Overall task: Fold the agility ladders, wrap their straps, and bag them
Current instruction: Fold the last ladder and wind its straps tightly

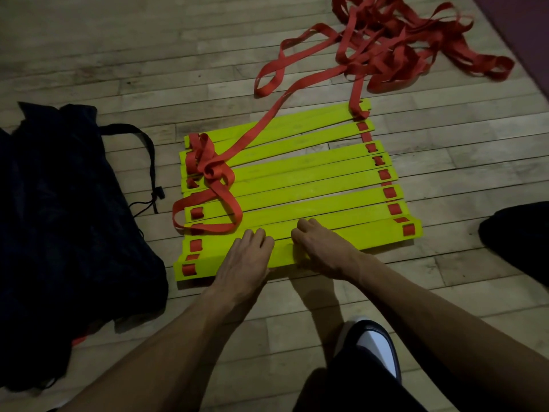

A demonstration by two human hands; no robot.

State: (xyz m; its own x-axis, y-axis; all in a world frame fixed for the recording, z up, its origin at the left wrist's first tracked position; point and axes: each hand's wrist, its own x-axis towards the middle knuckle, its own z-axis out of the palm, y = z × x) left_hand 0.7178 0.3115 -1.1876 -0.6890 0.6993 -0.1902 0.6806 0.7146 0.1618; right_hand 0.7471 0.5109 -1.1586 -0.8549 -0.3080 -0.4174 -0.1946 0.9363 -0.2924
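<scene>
Several yellow ladder rungs [297, 179] lie side by side on the wooden floor, threaded on red straps. A knotted bunch of red strap [208, 171] lies over their left ends. A big loose tangle of red strap [401, 43] sprawls beyond the rungs at the back right. My left hand [246, 260] lies on the nearest rungs with its fingers curled over a rung's far edge. My right hand [320, 248] rests beside it, fingers bent onto the same rungs. A dark drawstring bag [59, 218] lies slumped to the left of the rungs.
The bag's black cord and toggle [153, 194] trail toward the rungs. My shoe [374, 343] and dark trouser leg are at the bottom, and my dark-clad knee [517, 233] is at the right. A dark red mat edge [523, 31] shows in the top right corner.
</scene>
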